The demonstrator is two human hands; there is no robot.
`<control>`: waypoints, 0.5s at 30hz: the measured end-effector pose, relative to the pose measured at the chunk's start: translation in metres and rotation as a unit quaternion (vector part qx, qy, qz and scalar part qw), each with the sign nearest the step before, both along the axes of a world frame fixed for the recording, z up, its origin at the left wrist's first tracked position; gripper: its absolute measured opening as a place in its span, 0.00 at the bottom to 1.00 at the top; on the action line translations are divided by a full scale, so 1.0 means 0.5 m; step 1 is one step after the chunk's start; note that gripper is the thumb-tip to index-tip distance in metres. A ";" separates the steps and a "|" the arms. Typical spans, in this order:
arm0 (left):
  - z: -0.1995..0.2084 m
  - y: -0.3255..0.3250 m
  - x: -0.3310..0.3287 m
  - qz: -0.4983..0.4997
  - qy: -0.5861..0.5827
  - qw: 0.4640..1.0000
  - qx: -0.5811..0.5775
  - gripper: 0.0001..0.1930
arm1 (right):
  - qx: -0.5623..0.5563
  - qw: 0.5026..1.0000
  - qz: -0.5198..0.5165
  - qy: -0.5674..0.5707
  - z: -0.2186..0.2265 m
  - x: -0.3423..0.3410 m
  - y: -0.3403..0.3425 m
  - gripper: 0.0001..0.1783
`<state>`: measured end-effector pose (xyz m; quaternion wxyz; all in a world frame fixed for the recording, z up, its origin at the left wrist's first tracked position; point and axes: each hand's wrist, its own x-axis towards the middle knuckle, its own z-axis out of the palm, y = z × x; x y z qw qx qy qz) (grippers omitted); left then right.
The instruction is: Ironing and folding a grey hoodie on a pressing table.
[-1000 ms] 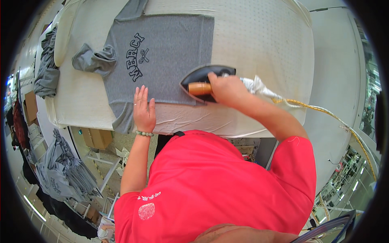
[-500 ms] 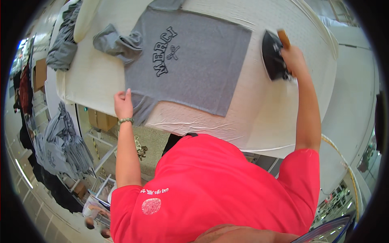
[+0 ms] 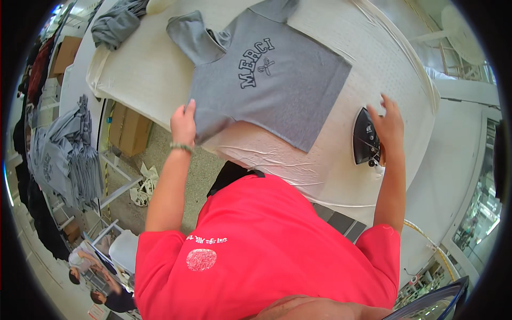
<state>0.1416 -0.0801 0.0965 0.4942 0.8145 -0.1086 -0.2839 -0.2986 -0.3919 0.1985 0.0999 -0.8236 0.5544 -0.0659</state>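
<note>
A grey T-shirt [image 3: 298, 80] with dark lettering and a small bow print lies on the pale padded ironing table, its far sleeve bunched up. At the hem of its near sleeve, my left hand [image 3: 183, 125] pinches the cloth between thumb and fingers. A black iron [image 3: 365, 137] rests on the cover to the right of the shirt. Beside and partly over the iron is my right hand [image 3: 389, 125], off its handle, fingers spread and holding nothing. My wrist and hand hide most of the handle.
More grey garments [image 3: 118, 24] lie heaped at the table's far left. A stack of grey shirts [image 3: 66, 160] hangs on a rack left of the table, near a cardboard box [image 3: 129, 130]. A yellowish cord [image 3: 432, 246] runs down at the right. Two people are at lower left.
My right hand has let go of the iron, which now sits closer to me. The sleeve under my left hand looks flatter and more spread. The whole view has shifted somewhat.
</note>
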 end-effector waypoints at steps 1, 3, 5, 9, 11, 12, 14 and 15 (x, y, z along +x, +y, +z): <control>0.026 0.044 -0.034 0.022 0.016 0.999 0.031 0.19 | -0.064 0.993 0.070 -0.067 -0.002 0.049 -0.010 0.26; 0.072 0.154 -0.104 0.051 0.026 0.998 0.027 0.18 | -0.028 0.975 0.169 -0.140 -0.020 0.157 -0.025 0.21; 0.101 0.274 -0.169 0.074 0.016 0.995 0.059 0.18 | 0.032 0.949 0.257 -0.180 -0.063 0.278 -0.019 0.18; 0.109 0.446 -0.237 0.169 0.043 0.968 0.179 0.17 | 0.092 0.906 0.371 -0.182 -0.176 0.570 0.053 0.14; 0.094 0.479 -0.252 0.158 0.016 0.977 0.140 0.17 | 0.079 0.877 0.453 -0.136 -0.211 0.675 0.094 0.13; 0.087 0.488 -0.256 0.150 0.006 0.980 0.131 0.17 | 0.059 0.850 0.516 -0.086 -0.224 0.728 0.115 0.12; 0.078 0.496 -0.259 0.156 -0.008 0.981 0.117 0.17 | 0.018 0.807 0.590 0.040 -0.237 0.793 0.145 0.13; 0.075 0.498 -0.259 0.166 0.023 0.981 0.093 0.18 | -0.008 0.792 0.601 0.113 -0.236 0.802 0.149 0.14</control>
